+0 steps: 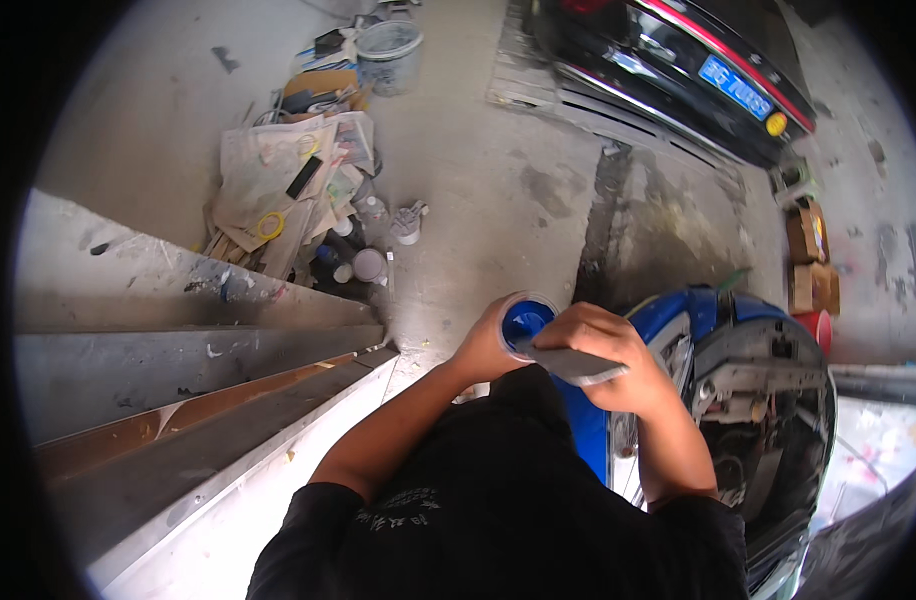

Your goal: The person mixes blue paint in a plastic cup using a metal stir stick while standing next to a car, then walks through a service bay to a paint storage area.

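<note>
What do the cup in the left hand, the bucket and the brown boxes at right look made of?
Cup: probably clear plastic, smooth; pale, see-through-looking rim around the blue contents.
Bucket: likely translucent plastic, scuffed; cloudy wall with greyish smears.
Boxes: likely cardboard, matte; dull brown, flat faces.

The person wears a loose black T-shirt (528,520). The left sleeve (303,535) and right sleeve (703,545) are short, black like the rest, and end in wide openings near the elbows. Small pale lettering (403,508) sits in slanted rows on the shirt's left side. The left forearm (403,420), right forearm (675,445), left hand (481,345) and right hand (610,345) are bare.
</note>
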`<move>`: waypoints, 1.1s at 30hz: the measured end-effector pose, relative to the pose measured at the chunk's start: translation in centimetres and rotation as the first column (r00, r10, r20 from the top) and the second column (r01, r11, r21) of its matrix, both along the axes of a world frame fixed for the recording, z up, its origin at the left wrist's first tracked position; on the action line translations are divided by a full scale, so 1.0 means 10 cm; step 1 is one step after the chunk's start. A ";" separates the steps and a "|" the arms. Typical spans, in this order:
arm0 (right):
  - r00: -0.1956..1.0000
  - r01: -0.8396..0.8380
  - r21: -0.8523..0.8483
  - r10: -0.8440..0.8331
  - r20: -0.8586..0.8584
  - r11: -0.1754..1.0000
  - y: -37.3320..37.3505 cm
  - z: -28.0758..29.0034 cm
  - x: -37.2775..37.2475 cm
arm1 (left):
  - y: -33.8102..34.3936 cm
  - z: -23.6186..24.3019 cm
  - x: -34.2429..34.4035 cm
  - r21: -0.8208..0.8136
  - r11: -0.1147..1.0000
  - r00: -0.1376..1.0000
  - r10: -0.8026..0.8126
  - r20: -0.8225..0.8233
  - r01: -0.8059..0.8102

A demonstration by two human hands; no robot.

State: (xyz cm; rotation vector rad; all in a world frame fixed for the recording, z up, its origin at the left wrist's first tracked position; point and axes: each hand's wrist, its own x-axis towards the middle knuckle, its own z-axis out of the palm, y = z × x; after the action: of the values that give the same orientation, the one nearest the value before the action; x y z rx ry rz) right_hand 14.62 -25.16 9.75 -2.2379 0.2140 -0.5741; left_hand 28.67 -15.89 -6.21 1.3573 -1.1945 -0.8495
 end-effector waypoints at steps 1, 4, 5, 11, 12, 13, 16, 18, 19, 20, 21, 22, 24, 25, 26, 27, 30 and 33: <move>0.997 -0.081 0.016 0.082 -0.012 0.997 -0.15 0.06 0.09 | -0.05 0.09 0.14 0.036 0.999 1.000 0.024 0.011 -0.025; 0.982 0.116 0.182 -0.085 -0.171 0.976 -0.74 0.03 0.37 | -0.26 0.20 0.44 0.048 0.992 0.991 0.123 -0.051 -0.120; 0.962 0.194 0.194 -0.148 -0.231 0.962 -1.00 -0.04 0.55 | -0.36 0.16 0.51 0.021 0.986 0.984 0.165 -0.061 -0.164; 0.861 -0.503 0.078 0.506 -0.038 0.861 -1.92 -0.19 1.72 | -1.20 -0.42 1.04 0.119 0.958 0.963 0.267 -0.040 -0.260; 0.876 -0.464 0.143 0.476 -0.072 0.874 -2.22 -0.19 1.76 | -1.33 -0.40 1.09 0.128 0.926 0.931 0.362 -0.041 -0.354; 0.888 -0.419 0.204 0.446 -0.110 0.885 -2.50 -0.18 1.81 | -1.40 -0.34 1.10 0.175 0.890 0.890 0.442 -0.108 -0.420; 0.916 -0.312 0.122 0.332 -0.227 0.942 -3.02 0.04 2.31 | -1.81 -0.18 1.27 0.219 0.869 0.885 0.464 -0.045 -0.444; 0.835 -0.527 0.026 0.523 -0.169 0.850 -2.98 0.15 2.70 | -2.03 -0.01 1.42 0.256 0.870 0.866 0.470 -0.170 -0.421; 0.740 -0.665 -0.016 0.656 -0.145 0.747 -2.97 0.16 2.84 | -2.11 0.14 1.54 0.346 0.865 0.882 0.440 -0.170 -0.364; 0.664 -0.744 -0.021 0.736 -0.133 0.668 -2.95 0.13 2.93 | -2.14 0.11 1.59 0.322 0.841 0.863 0.491 -0.118 -0.434; 0.627 -0.774 0.041 0.775 -0.079 0.631 -2.98 0.13 3.01 | -2.16 0.04 1.65 0.299 0.810 0.835 0.545 -0.070 -0.504; 0.625 -0.765 0.072 0.765 -0.153 0.640 -3.17 0.14 3.10 | -2.16 0.00 1.72 0.213 0.786 0.809 0.586 0.043 -0.580; 0.696 -0.672 0.177 0.695 -0.180 0.719 -3.33 0.25 3.37 | -2.18 -0.05 1.83 0.110 0.732 0.739 0.671 0.056 -0.673; 0.725 -0.635 0.191 0.662 -0.188 0.749 -3.29 0.38 3.60 | -2.19 -0.04 1.90 0.101 0.711 0.711 0.702 -0.049 -0.696; 0.676 -0.703 0.110 0.708 -0.205 0.703 -3.21 0.35 3.78 | -2.18 0.03 1.99 0.085 0.674 0.674 0.738 -0.042 -0.733; 0.628 -0.762 0.018 0.745 -0.226 0.647 -3.10 0.30 3.95 | -2.18 0.12 2.13 0.097 0.725 0.722 0.689 -0.073 -0.682; 0.295 -0.950 0.069 0.947 -0.129 0.306 -2.76 0.20 4.23 | -2.10 0.19 2.40 0.081 0.767 0.738 0.636 -0.223 -0.636; 0.295 -0.931 0.144 0.924 -0.245 0.336 -2.78 0.24 4.57 | -2.03 0.15 2.42 -0.028 0.547 0.548 0.836 -0.015 -0.836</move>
State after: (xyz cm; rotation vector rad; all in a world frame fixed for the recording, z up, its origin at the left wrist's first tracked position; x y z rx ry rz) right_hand 60.29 -52.95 12.18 -1.9921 -0.9670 0.4314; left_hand 52.88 -36.20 -4.68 1.6615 -0.3994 -0.1116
